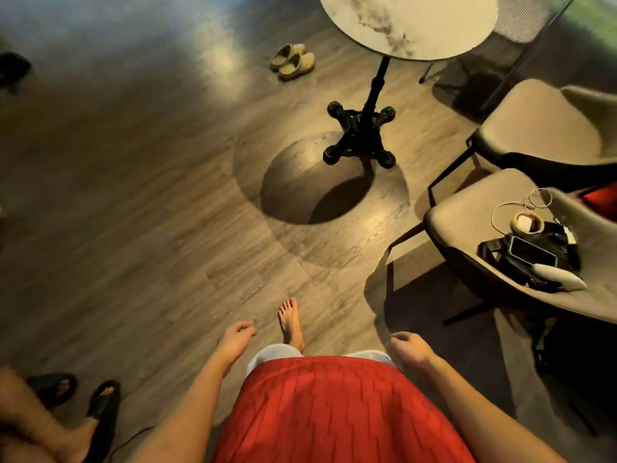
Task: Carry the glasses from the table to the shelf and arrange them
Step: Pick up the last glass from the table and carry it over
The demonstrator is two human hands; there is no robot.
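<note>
**Two empty hands, no glasses in sight**

Two bare hands hang low beside the red top (340, 412), and neither holds a thing. Left hand (235, 339) is loose, fingers gently curled and relaxed, palm facing in. Right hand (409, 349) matches it on the other side, fingers slack and curled, nothing between them. One bare foot (291, 324) steps forward on the wooden floor (150, 245), pointing toward the round table (409, 25).

Off to the left of the walker, well short of the table, another person's feet in dark sandals (100, 409) stand on the boards. Right of the path, nearer than the table, a tan chair (474, 228) carries a dark pile of gadgets (531, 255) and a white cable (500, 212). A second chair (534, 128) sits beyond it, closer to the table.

Up ahead, the table stands on its black pedestal base (362, 135), marbled top bare where it shows; only part of it is in frame. Glasses cannot be seen anywhere. Left of the table, a pair of pale clogs (293, 61) rests on the floor.
</note>
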